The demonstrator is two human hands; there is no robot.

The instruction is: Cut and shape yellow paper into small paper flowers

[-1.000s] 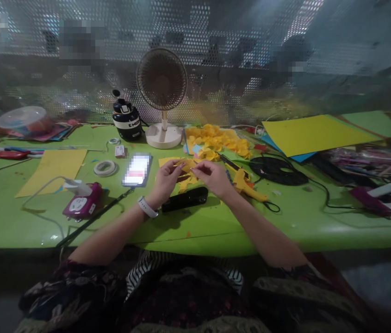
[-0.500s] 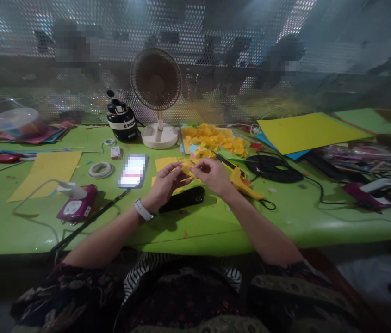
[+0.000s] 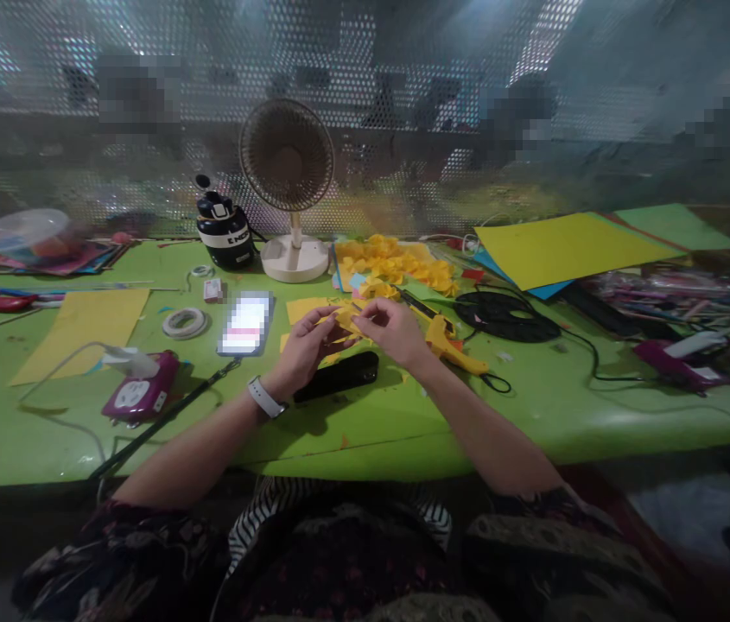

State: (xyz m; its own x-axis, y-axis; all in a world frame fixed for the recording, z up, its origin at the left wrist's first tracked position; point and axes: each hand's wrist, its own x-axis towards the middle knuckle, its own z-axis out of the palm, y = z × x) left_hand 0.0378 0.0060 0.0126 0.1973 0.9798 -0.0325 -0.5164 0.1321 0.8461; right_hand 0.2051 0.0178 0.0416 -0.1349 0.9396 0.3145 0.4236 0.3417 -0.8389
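In front of me, my left hand [image 3: 308,343] pinches a small piece of yellow paper [image 3: 346,318] between thumb and fingers. My right hand [image 3: 391,331] is closed at the paper's right side, with a thin, dark tip showing at its fingertips; its kind I cannot make out. Below the hands lies a long black object, perhaps a stapler [image 3: 337,378]. Yellow paper scraps [image 3: 303,309] lie under and behind the fingers. Right of my right hand rests a yellow glue gun [image 3: 452,347], with a utility knife [image 3: 426,308] behind it. Several yellow paper flowers [image 3: 396,262] are heaped farther back.
A phone [image 3: 244,324], a tape roll [image 3: 184,323] and a purple power adapter [image 3: 141,386] lie to the left. Behind stand a fan [image 3: 293,259] and a bottle [image 3: 225,242]. To the right are a black cable coil [image 3: 507,316] and yellow sheets [image 3: 572,250].
The view has shifted slightly, so the table's things appear farther left. My hands stay together at the yellow paper, which has turned a little between the fingers.
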